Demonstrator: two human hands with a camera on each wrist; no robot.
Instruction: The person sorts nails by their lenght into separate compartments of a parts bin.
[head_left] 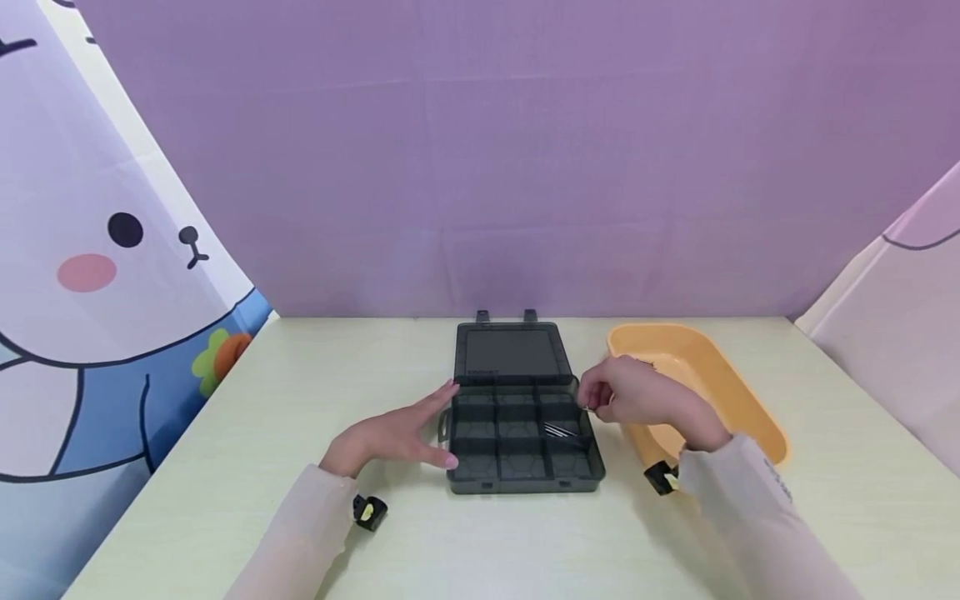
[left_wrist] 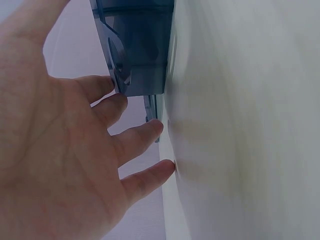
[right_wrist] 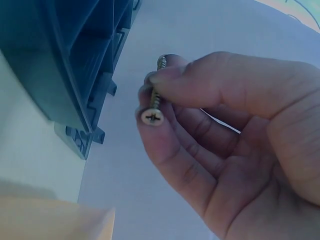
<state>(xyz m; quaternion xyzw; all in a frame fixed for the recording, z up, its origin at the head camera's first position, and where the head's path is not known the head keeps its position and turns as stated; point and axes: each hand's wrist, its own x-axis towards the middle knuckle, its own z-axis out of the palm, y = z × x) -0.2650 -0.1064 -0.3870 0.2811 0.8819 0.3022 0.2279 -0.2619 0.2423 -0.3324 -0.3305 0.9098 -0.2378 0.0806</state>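
A dark translucent compartment box lies on the table with its lid folded back. My right hand is at the box's right edge and pinches a screw between thumb and fingers; its cross-slotted head and threaded shank show in the right wrist view. Several thin silvery pieces lie in a right-hand compartment of the box. At the left side, my left hand has its fingers spread, the fingertips close to the box's wall and side loop.
Right of the box stands an orange tray, partly behind my right forearm; a small dark item shows in it near the hand. A purple cloth hangs along the table's back edge, and a printed cloth hangs at the left.
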